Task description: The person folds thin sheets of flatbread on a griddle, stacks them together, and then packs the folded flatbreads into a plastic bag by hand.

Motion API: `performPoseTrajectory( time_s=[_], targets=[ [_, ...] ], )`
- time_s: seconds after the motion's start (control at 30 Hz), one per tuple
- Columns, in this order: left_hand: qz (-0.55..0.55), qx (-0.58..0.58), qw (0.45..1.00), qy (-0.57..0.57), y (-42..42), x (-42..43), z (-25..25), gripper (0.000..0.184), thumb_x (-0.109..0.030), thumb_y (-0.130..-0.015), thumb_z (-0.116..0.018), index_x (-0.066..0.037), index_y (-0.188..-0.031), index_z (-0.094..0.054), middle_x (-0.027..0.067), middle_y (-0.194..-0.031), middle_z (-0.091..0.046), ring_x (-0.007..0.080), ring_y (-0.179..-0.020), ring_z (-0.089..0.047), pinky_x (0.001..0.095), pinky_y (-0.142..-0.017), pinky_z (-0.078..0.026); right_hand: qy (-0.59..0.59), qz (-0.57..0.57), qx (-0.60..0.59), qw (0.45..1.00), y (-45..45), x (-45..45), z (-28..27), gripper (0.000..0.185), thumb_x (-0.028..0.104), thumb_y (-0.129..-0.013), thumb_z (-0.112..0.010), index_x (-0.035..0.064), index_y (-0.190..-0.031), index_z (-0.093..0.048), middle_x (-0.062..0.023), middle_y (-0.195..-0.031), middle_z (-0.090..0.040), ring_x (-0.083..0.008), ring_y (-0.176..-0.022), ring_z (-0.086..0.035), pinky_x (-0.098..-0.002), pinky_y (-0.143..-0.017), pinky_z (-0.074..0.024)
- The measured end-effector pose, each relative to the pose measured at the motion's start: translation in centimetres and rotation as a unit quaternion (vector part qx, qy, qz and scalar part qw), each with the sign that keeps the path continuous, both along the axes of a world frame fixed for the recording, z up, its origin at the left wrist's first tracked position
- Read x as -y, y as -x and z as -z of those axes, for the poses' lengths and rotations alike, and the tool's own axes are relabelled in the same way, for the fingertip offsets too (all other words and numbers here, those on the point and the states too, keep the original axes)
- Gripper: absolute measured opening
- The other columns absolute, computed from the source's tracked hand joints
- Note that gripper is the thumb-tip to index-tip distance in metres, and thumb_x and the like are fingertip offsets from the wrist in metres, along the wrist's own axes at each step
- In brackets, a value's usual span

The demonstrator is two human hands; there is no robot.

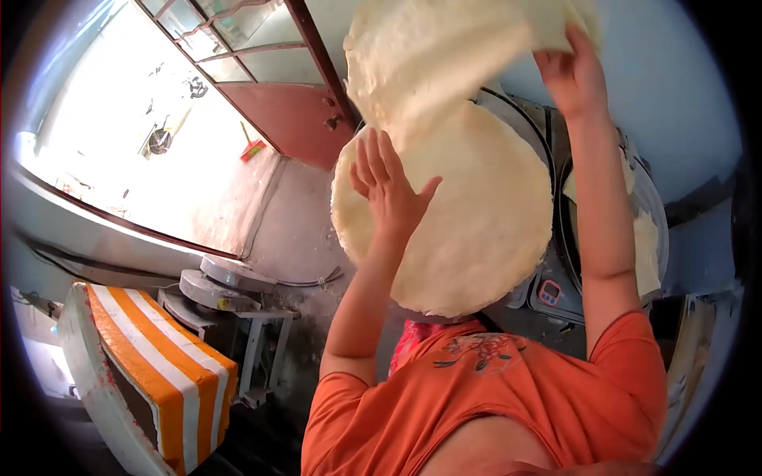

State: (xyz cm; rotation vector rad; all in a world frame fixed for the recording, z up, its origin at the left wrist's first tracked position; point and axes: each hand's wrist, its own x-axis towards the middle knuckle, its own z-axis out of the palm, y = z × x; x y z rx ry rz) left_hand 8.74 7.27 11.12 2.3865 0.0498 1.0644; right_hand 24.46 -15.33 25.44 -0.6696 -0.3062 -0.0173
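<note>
A large, thin round pancake (pixel 476 214) lies flat in front of me, pale yellow with a slightly ragged edge. Above its far side hangs a second thin pancake sheet (pixel 436 55), lifted and folding over at the top right. My right hand (pixel 575 75) is closed on the raised sheet's right edge, pinching it between thumb and fingers. Over the left part of the lower pancake is my left hand (pixel 389 186), open with fingers and thumb apart. Its fingertips are by the lifted sheet's lower edge; whether they touch it I cannot tell.
A small red digital timer (pixel 549 292) is near the pancake's lower right. Further right, pale sheet pieces (pixel 646 252) lie by a round rim. An orange-and-white striped cover (pixel 171 365) is at the lower left. A red door (pixel 278 119) stands ajar, with a broom (pixel 252 149) beyond.
</note>
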Motion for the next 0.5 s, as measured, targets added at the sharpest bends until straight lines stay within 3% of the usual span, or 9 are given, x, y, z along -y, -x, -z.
performPoseTrajectory(
  time_s=[0.03,0.07,0.17,0.23,0.3,0.37,0.43,0.47,0.5],
  targets=[
    [-0.022,-0.047,0.996,-0.068,0.3,0.1,0.5,0.095,-0.029,-0.066,-0.078,-0.006,-0.141,-0.024,0.014,-0.145,-0.023,0.0325,-0.135,-0.021,0.0532,-0.106,-0.012,0.025,0.019,-0.032,0.999,0.8,2.4,3.0,0.033,0.026,-0.096,-0.044,0.0081,-0.124,-0.047,-0.0071,-0.117,-0.058,-0.0195,-0.1,-0.059,-0.0351,-0.078,-0.0536],
    [-0.046,-0.092,0.985,-0.136,0.5,0.2,1.1,0.095,-0.03,-0.065,-0.078,-0.008,-0.141,-0.026,0.0124,-0.146,-0.023,0.0323,-0.135,-0.02,0.0532,-0.106,-0.01,0.024,0.113,-0.146,0.983,3.5,2.8,4.4,0.034,0.022,-0.096,-0.043,0.0048,-0.125,-0.045,-0.0067,-0.123,-0.053,-0.0224,-0.11,-0.053,-0.0374,-0.094,-0.0454],
    [-0.031,-0.116,0.939,-0.323,1.3,-0.3,6.9,0.051,-0.016,-0.078,-0.059,-0.015,-0.128,-0.047,0.0026,-0.139,-0.038,0.0272,-0.134,-0.027,0.0538,-0.106,-0.01,0.024,0.06,-0.264,0.962,6.2,10.0,17.3,0.034,0.023,-0.094,-0.047,0.0058,-0.123,-0.048,-0.0069,-0.122,-0.055,-0.0212,-0.11,-0.053,-0.0367,-0.095,-0.0431],
    [0.068,-0.246,0.916,-0.309,2.9,-0.5,11.1,0.04,-0.01,-0.08,-0.052,-0.014,-0.12,-0.055,0.0005,-0.134,-0.045,0.0248,-0.131,-0.033,0.053,-0.105,-0.016,0.043,0.075,-0.323,0.943,9.7,12.9,23.0,0.031,0.019,-0.091,-0.052,0.0072,-0.12,-0.051,-0.005,-0.116,-0.058,-0.0171,-0.101,-0.057,-0.0309,-0.079,-0.0473],
    [0.086,-0.263,0.917,-0.286,4.3,-0.1,14.3,0.039,-0.01,-0.08,-0.052,-0.013,-0.118,-0.056,0.001,-0.133,-0.047,0.0243,-0.129,-0.035,0.0511,-0.104,-0.02,0.046,0.105,-0.37,0.922,11.6,15.1,27.0,0.029,0.017,-0.09,-0.055,0.0082,-0.117,-0.052,-0.0039,-0.113,-0.06,-0.0155,-0.096,-0.059,-0.0286,-0.072,-0.0479],
    [0.105,-0.279,0.917,-0.266,4.8,0.0,14.2,0.038,-0.01,-0.079,-0.053,-0.012,-0.117,-0.057,0.0014,-0.132,-0.048,0.0238,-0.128,-0.037,0.0493,-0.103,-0.025,0.096,0.042,-0.37,0.923,12.3,18.1,30.7,0.025,0.015,-0.088,-0.057,0.0097,-0.112,-0.055,-0.0019,-0.104,-0.064,-0.0142,-0.086,-0.061,-0.0263,-0.063,-0.0456],
    [0.177,-0.32,0.908,-0.205,5.5,-0.6,11.9,0.039,-0.013,-0.081,-0.053,-0.011,-0.12,-0.054,0.0046,-0.13,-0.05,0.0259,-0.126,-0.039,0.0461,-0.1,-0.03,0.081,0.067,-0.367,0.924,13.0,17.1,29.1,0.024,0.015,-0.088,-0.058,0.0096,-0.111,-0.056,-0.0019,-0.101,-0.065,-0.0144,-0.084,-0.062,-0.0263,-0.062,-0.0456],
    [0.178,-0.323,0.906,-0.208,5.7,-0.9,11.6,0.039,-0.013,-0.081,-0.053,-0.011,-0.12,-0.054,0.0046,-0.13,-0.05,0.0259,-0.126,-0.039,0.0461,-0.1,-0.03,0.072,0.088,-0.361,0.926,13.1,16.7,28.4,0.023,0.016,-0.087,-0.058,0.0096,-0.109,-0.057,-0.0019,-0.099,-0.065,-0.0146,-0.081,-0.063,-0.0263,-0.06,-0.0456],
    [0.164,-0.307,0.927,-0.139,5.9,-1.2,11.4,0.035,-0.016,-0.081,-0.055,-0.01,-0.116,-0.055,0.0075,-0.125,-0.052,0.0272,-0.122,-0.041,0.0459,-0.096,-0.034,0.069,0.087,-0.364,0.925,12.9,16.8,28.5,0.023,0.016,-0.087,-0.058,0.0096,-0.109,-0.057,-0.0019,-0.099,-0.065,-0.0146,-0.081,-0.063,-0.0263,-0.06,-0.0456]
  ],
)
